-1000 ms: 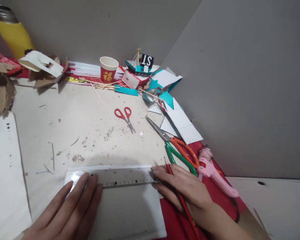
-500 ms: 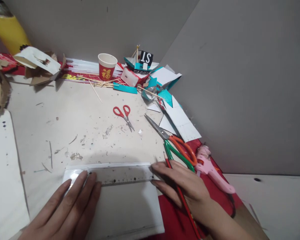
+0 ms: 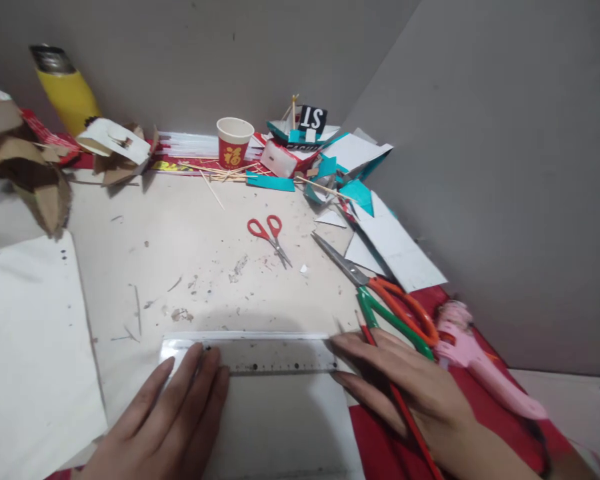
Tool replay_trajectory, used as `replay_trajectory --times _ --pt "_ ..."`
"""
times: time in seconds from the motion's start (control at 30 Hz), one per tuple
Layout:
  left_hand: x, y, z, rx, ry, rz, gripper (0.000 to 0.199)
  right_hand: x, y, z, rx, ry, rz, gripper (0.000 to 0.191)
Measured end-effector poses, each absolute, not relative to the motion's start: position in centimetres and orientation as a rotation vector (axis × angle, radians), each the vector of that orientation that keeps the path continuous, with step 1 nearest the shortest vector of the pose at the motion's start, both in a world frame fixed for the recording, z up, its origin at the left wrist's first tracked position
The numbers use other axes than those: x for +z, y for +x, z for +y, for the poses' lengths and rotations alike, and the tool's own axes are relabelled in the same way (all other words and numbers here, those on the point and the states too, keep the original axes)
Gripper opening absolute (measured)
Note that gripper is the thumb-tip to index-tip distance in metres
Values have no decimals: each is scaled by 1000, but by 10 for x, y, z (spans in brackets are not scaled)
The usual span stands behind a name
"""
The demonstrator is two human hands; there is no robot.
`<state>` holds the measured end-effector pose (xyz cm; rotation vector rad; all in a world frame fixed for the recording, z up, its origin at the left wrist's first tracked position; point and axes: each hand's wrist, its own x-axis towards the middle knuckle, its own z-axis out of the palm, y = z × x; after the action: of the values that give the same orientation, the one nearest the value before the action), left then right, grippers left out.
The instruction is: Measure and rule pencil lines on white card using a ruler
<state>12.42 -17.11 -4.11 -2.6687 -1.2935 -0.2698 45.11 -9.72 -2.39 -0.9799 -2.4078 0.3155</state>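
Note:
Along the upper part of a white card [image 3: 290,423] at the front of the table lies a clear ruler [image 3: 280,359]. My left hand [image 3: 175,407] rests flat over the ruler's left part, its fingers stretched out. At the other end, my right hand [image 3: 415,383] touches the ruler with its fingertips. A red pencil [image 3: 407,412] is held between that hand's fingers, its tip pointing up and away from the card. Just beyond the right hand lie large scissors [image 3: 353,272] with one orange and one green handle.
Small red-handled scissors [image 3: 270,237] lie mid-table. A pink glue gun [image 3: 490,373] is at the right. Along the back stand a paper cup [image 3: 234,147], a yellow bottle [image 3: 70,97], wooden sticks and cut cardboard [image 3: 400,243]. A white sheet [image 3: 35,353] lies at left.
The camera view has turned left, so everything appears farther right. Both hands keep their places on the ruler, and the pencil stays in my right hand.

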Motion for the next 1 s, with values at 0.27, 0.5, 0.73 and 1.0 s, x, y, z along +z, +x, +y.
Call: replay_trajectory --times 0.27,0.5,0.73,1.0 --pt "-17 128 -166 -53 -2621 -1262 40 -31 451 -93 271 -916 -2381 36" --pt "-16 128 -169 -54 -2668 -1277 45 -27 449 -92 306 -943 -2391 37" --pt "-34 126 -172 -215 -2723 -1328 63 -20 446 -94 365 -1017 -2375 36" --pt "-45 127 -174 -317 -2722 -1374 74 -20 448 -93 383 -1086 -2342 38"
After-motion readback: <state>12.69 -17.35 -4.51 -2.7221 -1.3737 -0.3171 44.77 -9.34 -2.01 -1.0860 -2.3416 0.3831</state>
